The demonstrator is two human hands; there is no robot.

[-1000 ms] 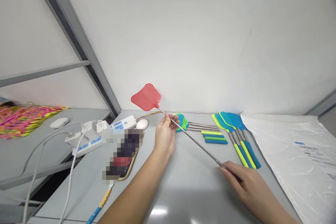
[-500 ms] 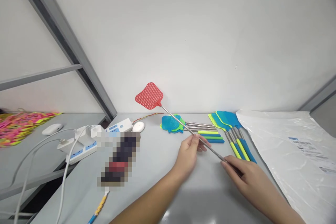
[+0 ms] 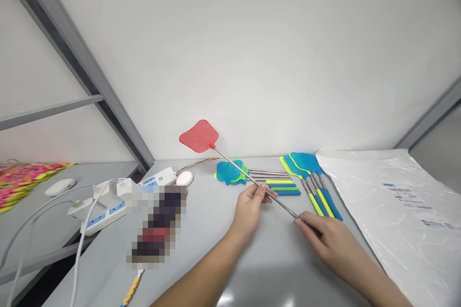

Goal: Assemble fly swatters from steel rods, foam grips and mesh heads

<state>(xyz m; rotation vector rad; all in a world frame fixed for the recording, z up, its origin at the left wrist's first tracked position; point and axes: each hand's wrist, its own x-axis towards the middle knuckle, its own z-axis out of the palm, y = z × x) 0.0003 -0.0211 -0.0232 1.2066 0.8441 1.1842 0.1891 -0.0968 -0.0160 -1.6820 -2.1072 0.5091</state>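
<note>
A red fly swatter (image 3: 199, 136) with a perforated head and a thin metal rod slants over the table, its head up at the left. My left hand (image 3: 249, 207) pinches the rod near its middle between thumb and fingers. Around the rod's lower end, my right hand (image 3: 326, 232) is closed, and its fingers hide that end. Behind my left hand lie several fly swatters (image 3: 231, 171) with blue and green heads and metal rods, beside several blue, green and yellow handle sleeves (image 3: 284, 191). To the right rests a fanned stack of swatters with blue and yellow-green handles (image 3: 329, 201).
A white plastic mailing bag (image 3: 392, 201) with a printed label covers the table's right side. At left are a power strip (image 3: 104, 218) with plugs and cables, a blurred-out phone (image 3: 158, 230) and a small white round case (image 3: 185, 178). Pink and yellow items (image 3: 29, 180) lie far left.
The view has shifted slightly, so most things sit a little further left. Both hands keep their grip on the red swatter's rod, with little visible change between them.
</note>
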